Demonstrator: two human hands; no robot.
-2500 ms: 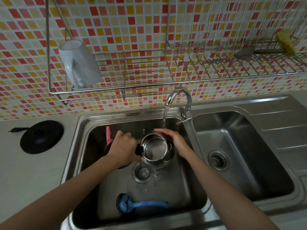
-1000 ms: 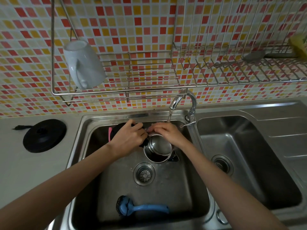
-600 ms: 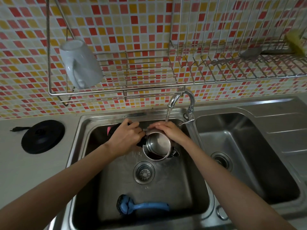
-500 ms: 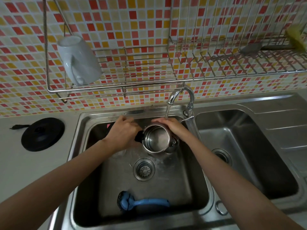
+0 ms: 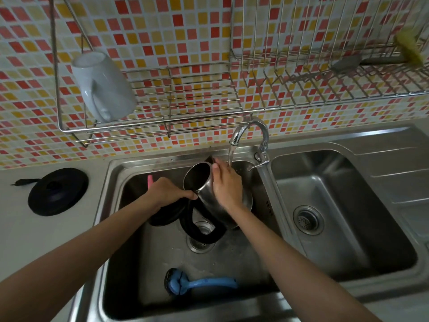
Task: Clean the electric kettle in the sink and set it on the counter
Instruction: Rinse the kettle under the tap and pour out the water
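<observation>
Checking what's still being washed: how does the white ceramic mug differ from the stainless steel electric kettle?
The white ceramic mug leans untouched in the wire rack; the stainless steel electric kettle is in the sink, left hand holding it, right hand flat on its side. The mug is plain white; the kettle is shiny with a black handle. Both are tilted.

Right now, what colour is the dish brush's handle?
The brush handle is blue; the head view shows it.

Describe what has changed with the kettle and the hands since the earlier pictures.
The kettle was tipped from mouth-up onto its side, handle toward the person. The right hand moved from the rim to its outer wall. The left hand still grips it. The running tap, blue brush and black base are unchanged.
</observation>
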